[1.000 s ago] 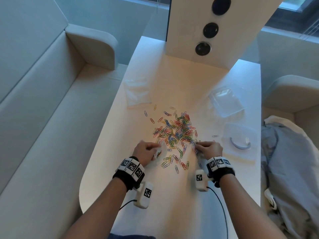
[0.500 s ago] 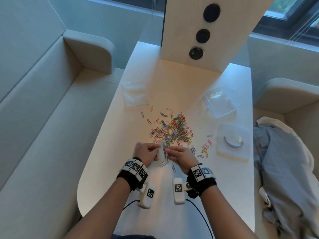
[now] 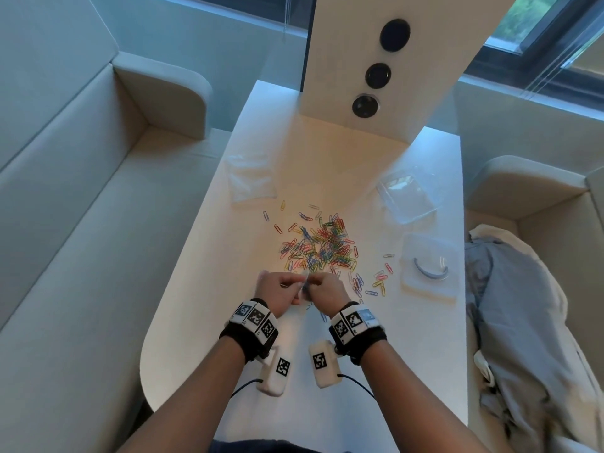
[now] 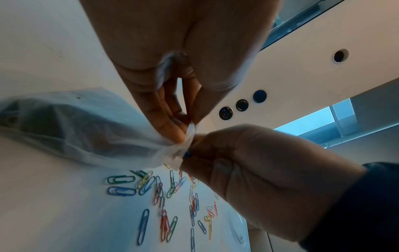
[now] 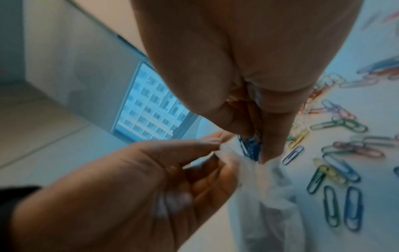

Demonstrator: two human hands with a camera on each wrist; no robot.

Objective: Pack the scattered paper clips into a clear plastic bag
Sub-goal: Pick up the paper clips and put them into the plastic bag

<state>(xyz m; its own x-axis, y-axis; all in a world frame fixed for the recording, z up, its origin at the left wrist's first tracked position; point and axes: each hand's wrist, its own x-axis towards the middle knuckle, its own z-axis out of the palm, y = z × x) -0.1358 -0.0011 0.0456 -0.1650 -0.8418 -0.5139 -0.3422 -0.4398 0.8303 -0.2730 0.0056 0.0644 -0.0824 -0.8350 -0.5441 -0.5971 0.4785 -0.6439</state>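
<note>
Paper clips (image 3: 318, 245): multicolour wire, lying flat, dense heap mid surface (image 3: 202, 322); strays toward 10 and 4 o'clock. Clear plastic bag (image 4: 90, 129): thin, crumpled, mouth pinched by left hand (image 3: 277, 289), body sagging to surface. Blue clips (image 5: 250, 146) in right hand (image 3: 323, 291) fingertips at bag mouth.

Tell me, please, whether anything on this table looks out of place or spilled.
Only the task's own mess: coloured paper clips lie scattered mid-table, with a few strays off to the right of the pile. The left hand pinches the bag mouth while the right hand pushes blue clips in. Nothing looks damaged.
</note>
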